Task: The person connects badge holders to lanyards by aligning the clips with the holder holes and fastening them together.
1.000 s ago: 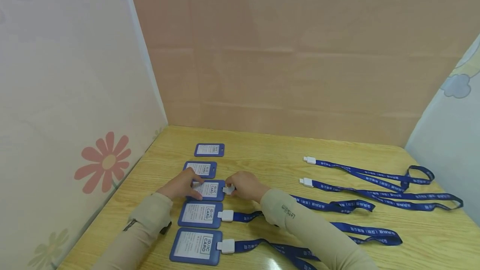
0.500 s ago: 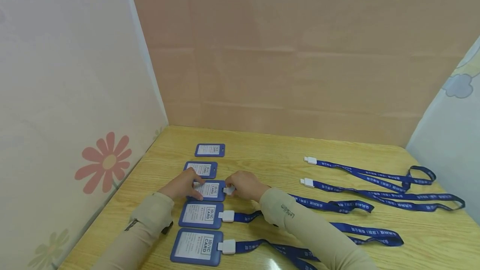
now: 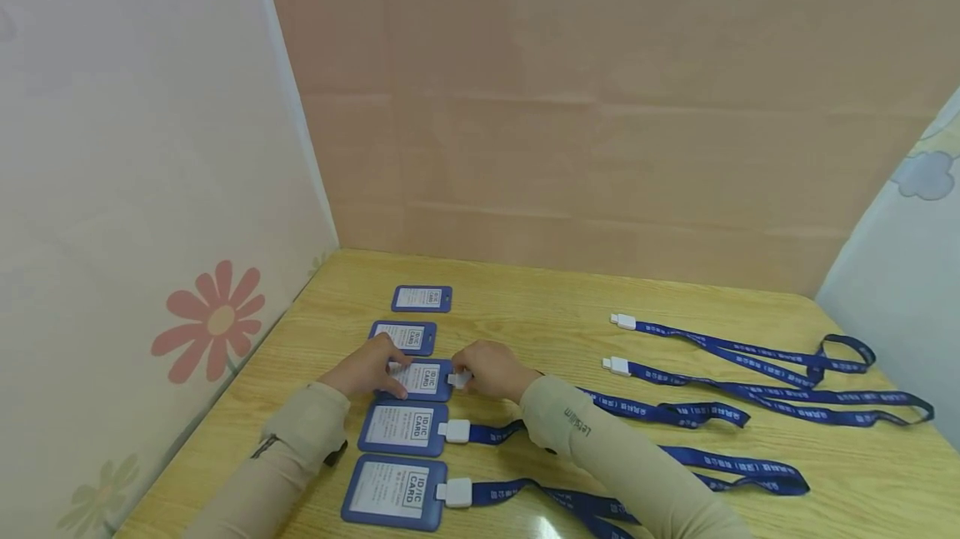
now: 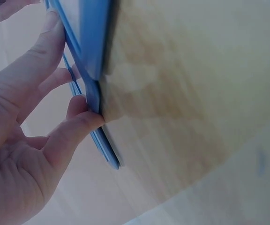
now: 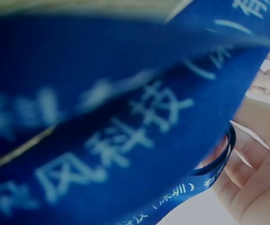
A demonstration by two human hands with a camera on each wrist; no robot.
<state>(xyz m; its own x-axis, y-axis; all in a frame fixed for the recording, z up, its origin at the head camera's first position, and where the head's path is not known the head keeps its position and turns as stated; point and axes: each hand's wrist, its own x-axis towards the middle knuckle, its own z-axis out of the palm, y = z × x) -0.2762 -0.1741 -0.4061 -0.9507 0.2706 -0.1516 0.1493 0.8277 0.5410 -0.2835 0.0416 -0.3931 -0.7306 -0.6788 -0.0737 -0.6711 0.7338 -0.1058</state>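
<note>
A blue ID badge holder (image 3: 426, 379) with a white printed card lies third from the front in a column of such holders. My left hand (image 3: 369, 368) grips its left end, thumb on the near edge and fingers on the far edge. At its slotted right end, my right hand (image 3: 491, 368) pinches the white clip (image 3: 459, 379) of a blue lanyard. The clip's tip meets the slot and is partly hidden by fingers. In the right wrist view the blue strap (image 5: 125, 136) with white lettering covers much of that hand.
Two nearer badge holders (image 3: 397, 426) have white lanyard clips (image 3: 456, 431) at their right ends. Behind are two holders (image 3: 422, 298) without lanyards. Two lanyards (image 3: 720, 345) lie apart at the right. A patterned wall (image 3: 217, 189) borders the table's left side.
The head view shifts very slightly. Both hands keep their hold on the badge holder and the lanyard clip, with hardly any visible movement.
</note>
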